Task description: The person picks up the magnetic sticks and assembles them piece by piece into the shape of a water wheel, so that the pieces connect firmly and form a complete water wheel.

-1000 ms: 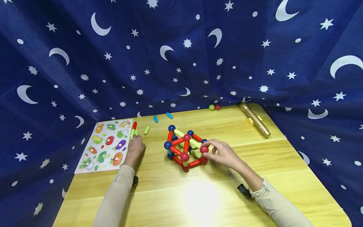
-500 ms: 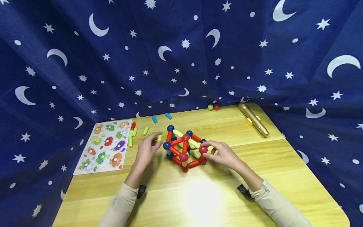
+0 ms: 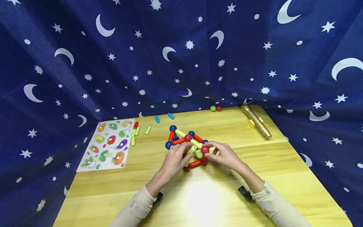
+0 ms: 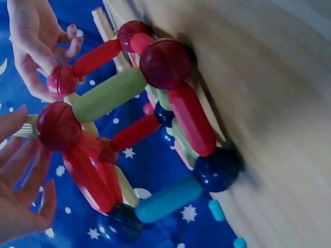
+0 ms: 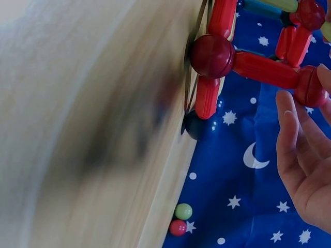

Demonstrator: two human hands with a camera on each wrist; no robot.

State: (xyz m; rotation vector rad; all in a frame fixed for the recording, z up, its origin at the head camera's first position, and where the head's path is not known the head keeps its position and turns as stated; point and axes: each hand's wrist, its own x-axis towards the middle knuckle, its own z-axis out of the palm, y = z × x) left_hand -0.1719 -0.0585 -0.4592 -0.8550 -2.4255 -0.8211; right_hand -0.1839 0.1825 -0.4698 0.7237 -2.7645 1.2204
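Note:
A frame of magnetic rods and balls (image 3: 195, 164), in red, blue and yellow-green, stands on the table. My left hand (image 3: 173, 159) pinches a yellow-green rod (image 4: 26, 127) over the frame's front; in the left wrist view the rod's end meets a red ball (image 4: 59, 125) at an upper corner. My right hand (image 3: 225, 154) grips another red ball (image 3: 204, 150) at the frame's right corner between thumb and fingers, seen also in the right wrist view as a red ball (image 5: 311, 87) on top of a red rod (image 5: 266, 70). My left hand hides part of the frame's near left side.
Loose yellow-green rods (image 3: 133, 141) and a red rod (image 3: 136, 125) lie beside a vegetable puzzle board (image 3: 85, 168) at left. Two blue rods (image 3: 157, 119) sit farther back. A green ball (image 3: 213, 108), a red ball (image 3: 219, 108) and a gold microphone (image 3: 256, 122) lie along the back right.
My left hand picked up a yellow-green rod near the puzzle board and carried it right to the frame's front. My right hand has kept its hold on the corner ball.

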